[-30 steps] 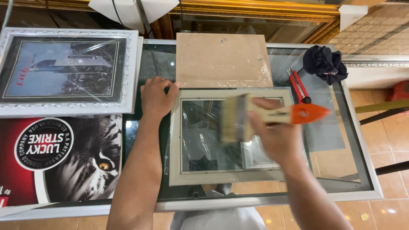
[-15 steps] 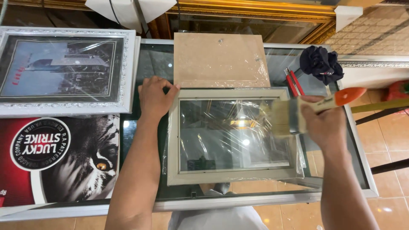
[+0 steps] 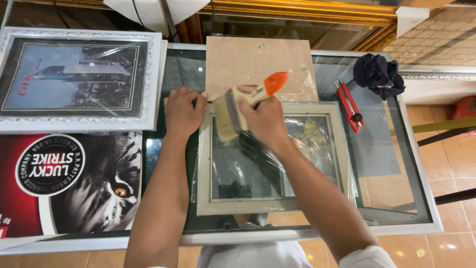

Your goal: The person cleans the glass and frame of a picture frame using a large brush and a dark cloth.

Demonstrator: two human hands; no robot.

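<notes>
Paintbrush [image 3: 233, 111] clamped in right hand [image 3: 263, 116] over frame [image 3: 270, 159]; left hand [image 3: 182, 110] presses frame's corner flat.

I see a wide pale-bristle paintbrush with orange handle tip [image 3: 233, 111], a grey-white rectangular picture frame [image 3: 270, 206], a red utility knife [image 3: 348, 105], a dark navy crumpled cloth [image 3: 379, 74], a plain beige backing board [image 3: 258, 64].

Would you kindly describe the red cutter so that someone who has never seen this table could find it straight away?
Start at the glass-topped table and look at its far right part, beyond the pale picture frame that lies flat in the middle. The red cutter lies there on the glass, just below a bunched dark cloth. It is the only slim red tool with a black knob; the brush in the right hand has an orange handle.
</notes>
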